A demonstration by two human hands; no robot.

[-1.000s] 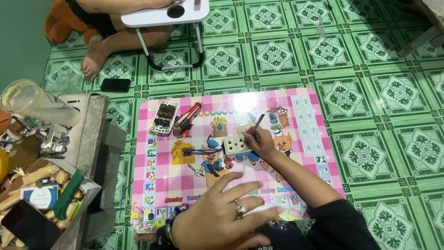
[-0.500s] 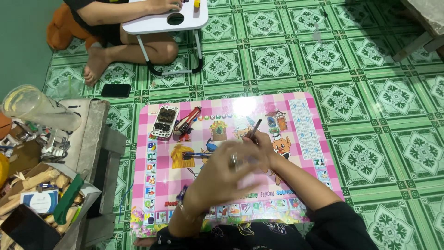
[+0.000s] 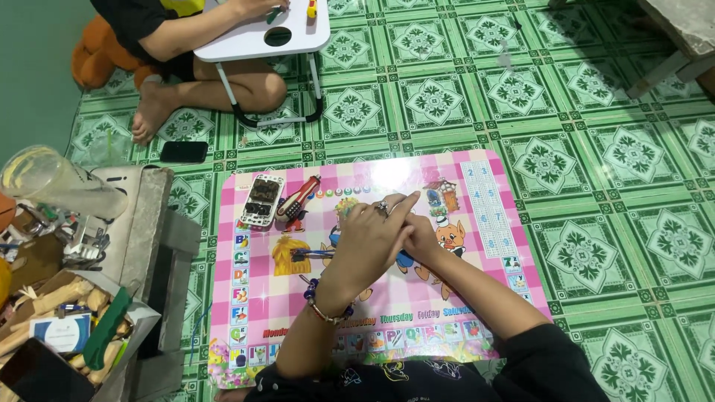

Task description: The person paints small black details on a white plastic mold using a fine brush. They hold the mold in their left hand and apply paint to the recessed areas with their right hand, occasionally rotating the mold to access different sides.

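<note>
While your two hands meet over the middle of the pink checked plastic mat (image 3: 477, 298), here is how things lie.

Left hand (image 3: 369, 242): laid over the work, fingers stretched toward the right one, beaded bracelet (image 3: 328, 307) at the wrist; whether it clasps anything I cannot tell.

Right hand (image 3: 418, 237): mostly covered by your left, so its hold is hidden too.

Thing under the hands: not visible now (both hands cover it), lying about mid-mat.

Opened black-and-silver phone body (image 3: 261, 201): flat near the mat's far left corner, just beside the red-handled dark tool (image 3: 298, 199).

Handling, as a judgement: the phone body looks light, stiff and fragile where its insides are bare; take it by the long edges.

Thin dark-tipped tool (image 3: 309, 254): on the mat, left of your hands.

Another person: sits apart at a small white folding table (image 3: 253, 45).
</note>
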